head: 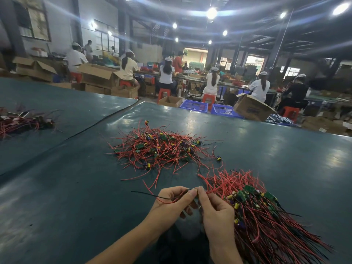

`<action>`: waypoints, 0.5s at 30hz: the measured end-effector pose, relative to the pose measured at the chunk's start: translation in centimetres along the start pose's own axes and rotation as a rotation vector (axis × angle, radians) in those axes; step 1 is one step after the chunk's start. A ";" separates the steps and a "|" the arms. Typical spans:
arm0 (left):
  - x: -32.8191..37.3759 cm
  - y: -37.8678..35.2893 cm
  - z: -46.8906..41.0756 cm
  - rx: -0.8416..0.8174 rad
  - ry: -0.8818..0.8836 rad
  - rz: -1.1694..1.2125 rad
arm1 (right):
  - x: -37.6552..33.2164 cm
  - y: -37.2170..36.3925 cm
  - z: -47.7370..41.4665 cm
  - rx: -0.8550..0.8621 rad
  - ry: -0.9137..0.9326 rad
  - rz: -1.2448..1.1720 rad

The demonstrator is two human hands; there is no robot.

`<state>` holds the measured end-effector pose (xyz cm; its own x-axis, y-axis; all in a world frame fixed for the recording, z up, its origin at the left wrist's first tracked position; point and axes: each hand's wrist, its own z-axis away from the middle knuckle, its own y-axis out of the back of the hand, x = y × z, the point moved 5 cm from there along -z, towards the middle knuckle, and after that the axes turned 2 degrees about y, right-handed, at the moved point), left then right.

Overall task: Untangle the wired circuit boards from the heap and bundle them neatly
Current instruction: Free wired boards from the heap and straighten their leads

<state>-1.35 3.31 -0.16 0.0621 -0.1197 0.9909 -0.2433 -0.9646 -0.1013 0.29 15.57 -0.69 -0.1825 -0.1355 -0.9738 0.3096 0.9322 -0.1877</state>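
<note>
Wire pair (152, 195) sits pinched between left hand (174, 200) and right hand (216, 211). Straighten it, then lay it along the right bundle (266, 221).

Factory assembly floor, electronics line.
My bench (76, 187) is a big teal-covered table w/ a heap of wired boards (162, 147) on it. Ahead: rows of workers in white caps (166, 73) on red stools (163, 92) at long benches, cardboard boxes (99, 75) + blue crates (194, 106) on floor, hi ceiling w/ bright lamps (211, 13).
</note>
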 end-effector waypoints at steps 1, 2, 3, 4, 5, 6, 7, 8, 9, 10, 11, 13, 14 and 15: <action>0.0 0.1 0.0 0.008 0.009 0.007 | 0.1 -0.3 0.2 -0.006 0.007 0.025; 0.0 0.3 -0.1 0.016 0.015 -0.002 | 0.1 -0.5 0.3 -0.007 0.008 0.040; 0.1 0.3 -0.1 0.016 0.015 -0.019 | 0.0 -0.4 0.3 0.004 -0.001 0.036; 0.2 0.3 -0.1 0.008 0.013 -0.029 | -0.1 0.0 0.1 0.036 -0.021 0.005; 0.4 0.3 -0.1 -0.003 0.010 -0.028 | -0.3 0.7 -0.2 0.088 -0.046 -0.045; 0.6 0.2 -0.2 -0.012 0.009 -0.019 | -0.5 1.5 -0.6 0.155 -0.070 -0.106; 0.7 0.3 -0.2 -0.018 0.008 -0.007 | -0.7 2.5 -1.0 0.225 -0.090 -0.171; 0.8 0.3 -0.3 -0.024 0.011 0.005 | -0.9 3.3 -1.3 0.283 -0.099 -0.225; 0.9 0.3 -0.2 -0.031 0.016 0.014 | -1.0 3.9 -1.6 0.317 -0.096 -0.258; 0.8 0.3 -0.3 -0.034 0.027 0.028 | -1.1 4.2 -1.7 0.326 -0.089 -0.274; 0.7 0.3 -0.3 -0.028 0.046 0.057 | -1.1 4.3 -1.7 0.320 -0.083 -0.281; 0.5 0.5 -0.3 0.019 0.102 0.171 | -1.1 3.9 -1.4 0.279 -0.077 -0.300; 0.4 0.7 -0.4 0.053 0.125 0.231 | -1.1 3.6 -1.3 0.248 -0.071 -0.312; 0.3 1.0 -0.5 0.090 0.146 0.280 | -1.2 3.3 -1.2 0.215 -0.060 -0.322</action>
<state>-2.04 2.41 0.06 -0.1357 -0.3546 0.9251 -0.1445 -0.9167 -0.3726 0.43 19.21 0.01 -0.2496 -0.4347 -0.8653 0.4350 0.7480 -0.5013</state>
